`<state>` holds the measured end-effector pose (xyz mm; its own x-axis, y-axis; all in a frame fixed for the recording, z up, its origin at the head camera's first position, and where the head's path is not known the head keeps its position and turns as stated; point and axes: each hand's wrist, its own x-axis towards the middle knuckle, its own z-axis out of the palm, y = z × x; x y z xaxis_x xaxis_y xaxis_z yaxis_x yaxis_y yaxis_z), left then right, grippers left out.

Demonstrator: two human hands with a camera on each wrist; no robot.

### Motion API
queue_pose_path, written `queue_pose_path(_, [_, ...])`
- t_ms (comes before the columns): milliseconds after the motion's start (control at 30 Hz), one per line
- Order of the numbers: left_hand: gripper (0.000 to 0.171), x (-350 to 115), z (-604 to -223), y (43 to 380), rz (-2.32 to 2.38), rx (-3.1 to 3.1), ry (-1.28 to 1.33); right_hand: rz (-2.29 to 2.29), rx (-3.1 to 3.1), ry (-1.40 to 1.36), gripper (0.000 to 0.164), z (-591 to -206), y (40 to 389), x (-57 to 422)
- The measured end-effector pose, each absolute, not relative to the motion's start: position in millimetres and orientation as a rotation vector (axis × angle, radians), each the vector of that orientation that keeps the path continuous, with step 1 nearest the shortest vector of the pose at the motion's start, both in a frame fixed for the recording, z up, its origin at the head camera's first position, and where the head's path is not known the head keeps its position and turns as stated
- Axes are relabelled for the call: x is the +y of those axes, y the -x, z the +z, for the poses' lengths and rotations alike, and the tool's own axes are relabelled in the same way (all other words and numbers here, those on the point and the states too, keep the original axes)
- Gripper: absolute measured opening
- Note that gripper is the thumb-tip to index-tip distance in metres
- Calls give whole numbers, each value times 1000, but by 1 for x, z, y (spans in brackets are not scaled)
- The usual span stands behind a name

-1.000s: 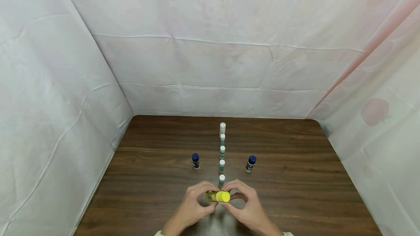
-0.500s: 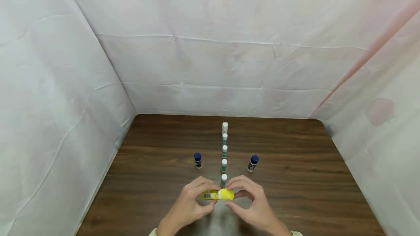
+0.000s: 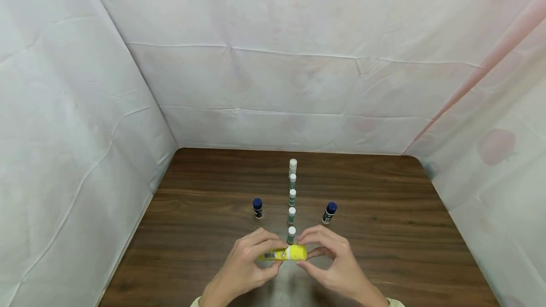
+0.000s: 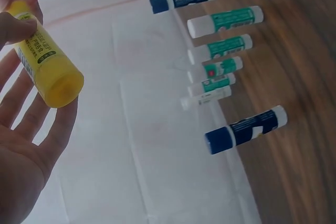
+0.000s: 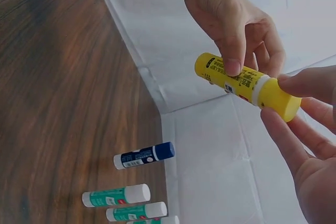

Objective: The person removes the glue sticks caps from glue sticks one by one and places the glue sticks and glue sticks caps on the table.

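A yellow glue stick (image 3: 275,254) is held level above the near part of the table, its cap to the right. My left hand (image 3: 247,259) pinches the body between thumb and fingers; the printed label shows beside the fingertips. At the other end, my right hand (image 3: 334,259) grips the yellow cap (image 5: 281,98) with thumb and fingertips. A white band shows between cap and body. In the left wrist view, the flat bottom of the yellow stick faces the camera. Just beyond the hands stands a green glue stick (image 3: 291,235) with a white cap.
Several white-capped glue sticks, including a green one (image 3: 292,215) and a whitish one (image 3: 292,167) at the far end, stand in a line going away. Blue-capped glue sticks flank it, one left (image 3: 258,208), one right (image 3: 329,212). White cloth (image 3: 256,84) surrounds the wooden table (image 3: 204,179).
The yellow glue stick has turned from pointing partly toward the head camera to lying sideways, showing its label. The right hand has shifted slightly right; both hands keep their hold.
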<state>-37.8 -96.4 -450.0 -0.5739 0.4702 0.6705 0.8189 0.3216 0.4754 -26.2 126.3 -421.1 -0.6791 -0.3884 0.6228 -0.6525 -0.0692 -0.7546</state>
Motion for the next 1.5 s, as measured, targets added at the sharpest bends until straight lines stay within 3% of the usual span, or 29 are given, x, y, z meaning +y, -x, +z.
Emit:
queue_pose_path(300, [37, -96, -436, 35, -1108, -2152, 1155, 1785, -1948, -1198, 51, -415, 26, 129])
queue_pose_path(1500, [30, -92, -423, 33, -1069, -2096, 1225, 1619, -1986, -1244, 40, -422, 29, 144])
